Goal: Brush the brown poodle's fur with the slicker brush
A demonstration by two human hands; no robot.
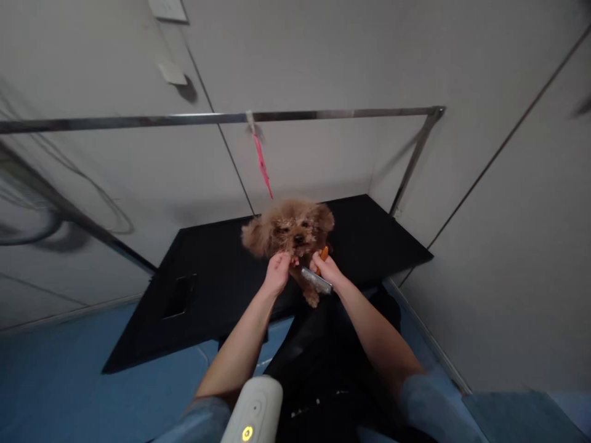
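A curly brown dog, facing me, is on the black grooming table. Beneath its muzzle my left hand is closed, the fingertips pinching the fur by its chin. My right hand grips the orange handle of a slicker brush just to the right. The brush's metal head points down and to the left, in front of the dog's chest. One of the dog's front paws shows below the brush near the table's front edge. My fingers partly hide the dog's chest.
A metal bar spans above the table, with a pink strap hanging from it behind the dog. A dark phone-like rectangle lies on the table's left. Close to me is a white device with a lit yellow symbol. Walls stand behind and right.
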